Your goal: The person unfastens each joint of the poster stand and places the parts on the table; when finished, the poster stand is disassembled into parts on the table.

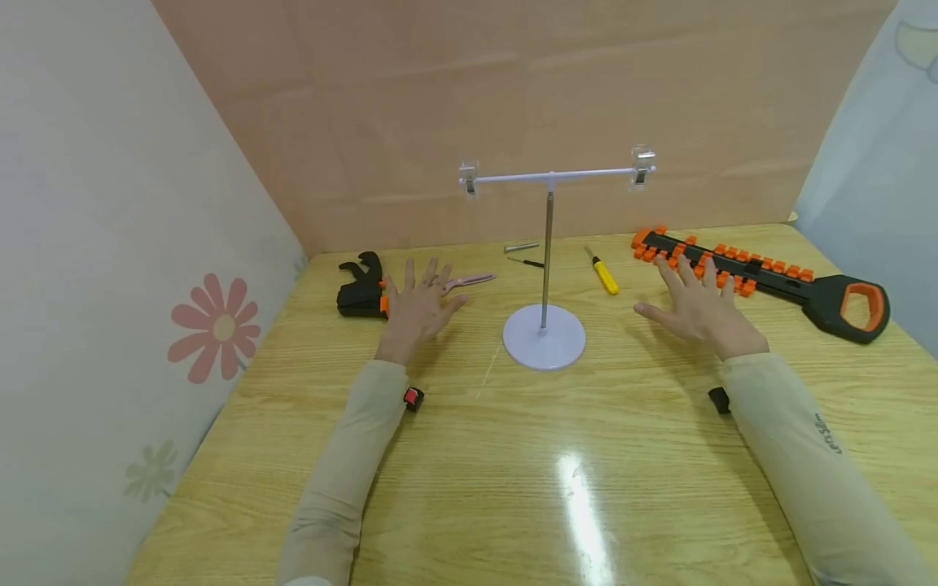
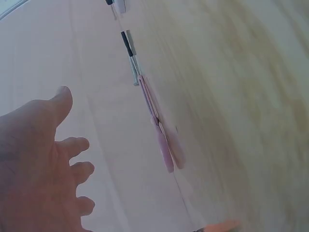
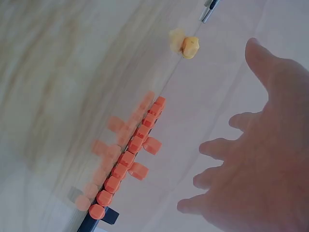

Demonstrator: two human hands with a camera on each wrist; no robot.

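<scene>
The left hand [image 1: 416,311] and the right hand [image 1: 699,308] are held with fingers spread, and nothing is gripped; the clamp [image 1: 359,297] and the pink tool [image 1: 472,279] are seen near the left, the black-and-orange rack [image 1: 777,282] near the right. For a steady hold, the rack is probably best gripped by its looped handle [image 1: 883,313]. Between the hands is placed the white stand [image 1: 547,260], whose crossbar [image 1: 506,177] could be knocked, with the yellow screwdriver [image 1: 605,277] near it on the bench [image 1: 476,488].

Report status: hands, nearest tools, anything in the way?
Left hand spread, empty, near black clamp. Right hand spread, empty, near orange-black rack. White stand between them, possible obstacle.
</scene>
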